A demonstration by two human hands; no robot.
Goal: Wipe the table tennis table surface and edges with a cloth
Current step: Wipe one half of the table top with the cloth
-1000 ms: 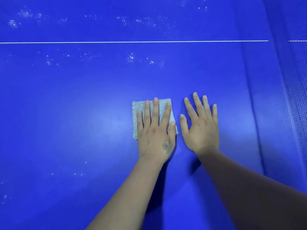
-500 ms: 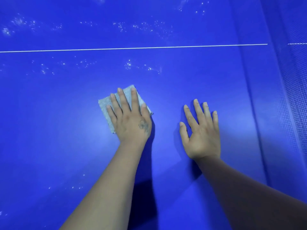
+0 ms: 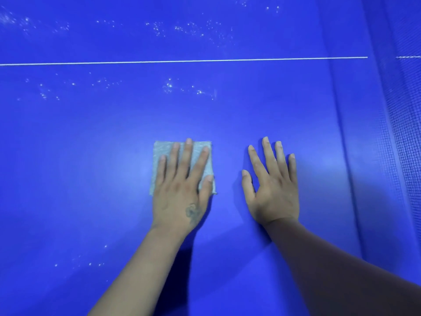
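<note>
While the blue table (image 3: 68,156) fills almost the whole head view, small white specks (image 3: 47,92) lie scattered on it well to the left of the cloth and farther away, with a few more specks nearer the person on that same side. A thin white line (image 3: 182,61) runs across the table beyond the cloth, and another band of specks lies past that line. Next comes the cloth (image 3: 160,156), a pale grey folded square lying flat on the table near the middle of the view. On top of it rests the left hand (image 3: 180,192), palm down, its fingers straight and slightly spread, their tips reaching the cloth's far edge while the thumb lies along the cloth's right edge; a dark mark shows on the back of this hand. Just right of the cloth, apart from it, the right hand (image 3: 273,190) lies flat on the bare table with its fingers straight and fanned apart, holding nothing. Well to the right of the cloth stands the net (image 3: 403,156), its fine dark mesh running along the right edge of the view.
</note>
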